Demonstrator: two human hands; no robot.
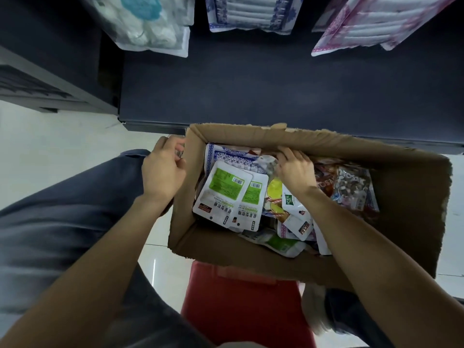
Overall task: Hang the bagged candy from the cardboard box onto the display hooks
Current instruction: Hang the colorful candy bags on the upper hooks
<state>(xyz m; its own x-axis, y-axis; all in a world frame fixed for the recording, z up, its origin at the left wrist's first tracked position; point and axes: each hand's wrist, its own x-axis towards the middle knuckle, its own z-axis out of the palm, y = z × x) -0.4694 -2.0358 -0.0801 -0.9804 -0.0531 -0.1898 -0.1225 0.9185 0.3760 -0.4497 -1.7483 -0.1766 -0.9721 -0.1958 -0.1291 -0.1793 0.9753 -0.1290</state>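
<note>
At the frame's centre the left hand (164, 169) grips the cardboard box (411, 217) wall while the right hand (295, 169), fingers apparently curled, reaches among the candy bags (223, 194), so loose neighbours may spill.

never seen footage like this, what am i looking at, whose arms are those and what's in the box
There is no machine here. A person wears a camera on the head, so this single picture looks down along their own bare arms.

The left hand curls over the left rim of an open cardboard box, which rests on something red. The right hand reaches inside among mixed candy bags, fingers bent down at the far end; whether it has gripped a bag is hidden. Two white bags with green labels lie on top.

Above, more bags hang on a dark display panel, where the candy will go.
</note>
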